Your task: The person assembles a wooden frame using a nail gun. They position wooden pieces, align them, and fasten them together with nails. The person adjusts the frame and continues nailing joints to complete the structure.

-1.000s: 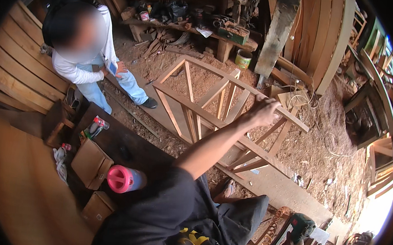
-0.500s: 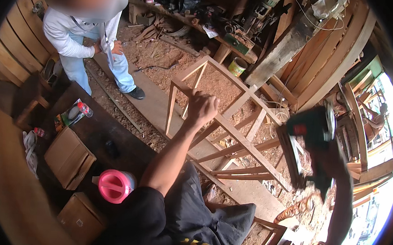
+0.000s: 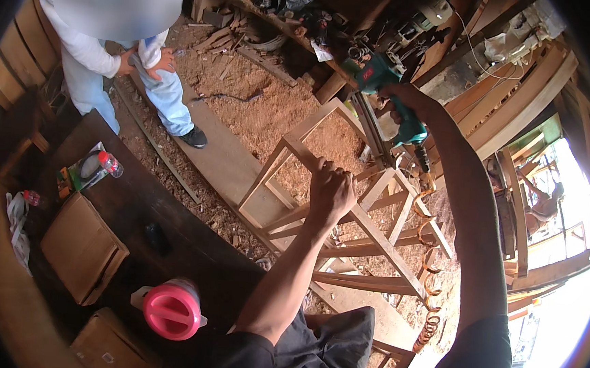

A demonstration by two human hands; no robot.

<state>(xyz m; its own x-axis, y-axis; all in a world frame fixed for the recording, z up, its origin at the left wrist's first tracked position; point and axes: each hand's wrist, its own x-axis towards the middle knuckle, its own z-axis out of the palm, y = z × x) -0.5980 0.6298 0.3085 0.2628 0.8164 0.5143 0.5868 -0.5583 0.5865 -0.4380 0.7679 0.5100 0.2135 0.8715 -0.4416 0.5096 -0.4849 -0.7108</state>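
Gripping the top rail of a bare wooden chair frame [image 3: 347, 222], the left hand [image 3: 330, 190] is curled shut round the wood, while the right hand [image 3: 402, 99] is closed tight on the handle of a teal power drill [image 3: 390, 95], held up above the frame w/ its bit end pointing down toward the rails. The frame stands on the sawdust-covered floor [image 3: 259, 113], just in front of the person's knees. An orange coiled cord [image 3: 429, 268] hangs from the drill across the frame's right side. Risk, judging from this: the cord could snag on a rail & jerk the drill off line; the left hand sits near where the bit looks headed, so a slip could catch the fingers. Another person [image 3: 113, 48] stands well apart, beyond a dark worktop [image 3: 136, 200] carrying a pink-lidded jug [image 3: 171, 309] & cardboard boxes [image 3: 82, 248].
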